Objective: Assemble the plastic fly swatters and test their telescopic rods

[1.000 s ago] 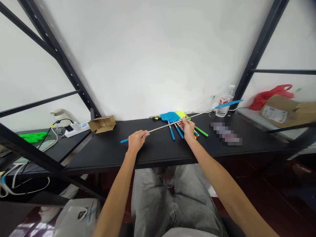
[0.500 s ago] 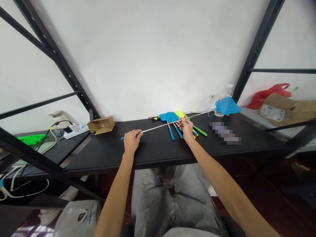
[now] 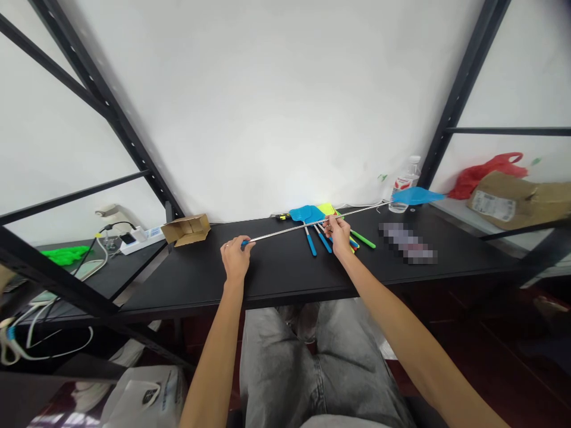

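Note:
A fly swatter [image 3: 285, 230] with a long thin metal rod is stretched between my hands above the black tabletop. My left hand [image 3: 235, 257] is closed round its blue handle at the left end. Farther along the rod, my right hand [image 3: 337, 233] pinches the metal. The swatter's blue head [image 3: 417, 195] sticks out to the right, seen nearly edge-on, in front of a water bottle. Beneath and behind my right hand lie several more swatters: blue heads [image 3: 303, 213], a yellow head [image 3: 327, 209], blue handles [image 3: 311, 244] and a green handle [image 3: 363, 239].
An open cardboard box [image 3: 186, 230] sits on the black table [image 3: 178, 282] at left. The clear bottle [image 3: 401, 184] stands at back right. A power strip [image 3: 143, 239] with cables lies farther left. Black shelf posts [image 3: 459, 101] flank the table. A blurred-out item [image 3: 408, 242] lies at right.
My left hand has shifted from the rod to the swatter's blue handle. The blue head has turned from face-on to nearly edge-on and sits slightly farther right.

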Demonstrator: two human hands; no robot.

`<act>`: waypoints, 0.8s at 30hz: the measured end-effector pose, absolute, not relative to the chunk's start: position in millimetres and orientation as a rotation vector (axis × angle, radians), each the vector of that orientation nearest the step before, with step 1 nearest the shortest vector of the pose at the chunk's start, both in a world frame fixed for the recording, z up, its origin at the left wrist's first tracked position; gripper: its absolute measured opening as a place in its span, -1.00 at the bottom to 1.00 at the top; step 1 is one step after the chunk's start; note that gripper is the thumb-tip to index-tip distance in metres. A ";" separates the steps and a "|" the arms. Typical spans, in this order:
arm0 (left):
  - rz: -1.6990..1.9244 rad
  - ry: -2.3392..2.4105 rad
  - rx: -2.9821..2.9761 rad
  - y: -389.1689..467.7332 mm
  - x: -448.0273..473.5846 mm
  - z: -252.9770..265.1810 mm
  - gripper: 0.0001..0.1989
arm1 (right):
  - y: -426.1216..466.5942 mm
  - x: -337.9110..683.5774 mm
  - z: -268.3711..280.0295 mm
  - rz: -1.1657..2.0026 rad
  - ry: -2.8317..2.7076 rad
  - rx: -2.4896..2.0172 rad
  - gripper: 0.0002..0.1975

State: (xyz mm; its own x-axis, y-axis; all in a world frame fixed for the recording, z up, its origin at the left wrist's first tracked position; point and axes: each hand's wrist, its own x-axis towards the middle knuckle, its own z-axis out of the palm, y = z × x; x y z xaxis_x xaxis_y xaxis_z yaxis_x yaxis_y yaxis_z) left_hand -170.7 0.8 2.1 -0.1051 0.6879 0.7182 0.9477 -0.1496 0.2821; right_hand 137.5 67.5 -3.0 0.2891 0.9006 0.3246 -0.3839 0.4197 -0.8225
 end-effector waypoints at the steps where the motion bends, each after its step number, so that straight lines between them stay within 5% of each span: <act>1: -1.112 -1.788 -1.861 1.0 -170.3 1.9 -0.83 | 67.2 137.1 -3.1 0.953 -0.904 -0.702 -0.54; 8: -1.077 -1.772 -1.858 0.0 -165.6 0.1 -0.72 | 66.1 135.9 -2.9 0.950 -0.947 -0.695 -0.54; 24: -1.152 -1.855 -1.696 -0.6 -162.1 -0.7 -0.86 | 61.6 129.6 -3.2 1.039 -1.095 -0.673 -0.54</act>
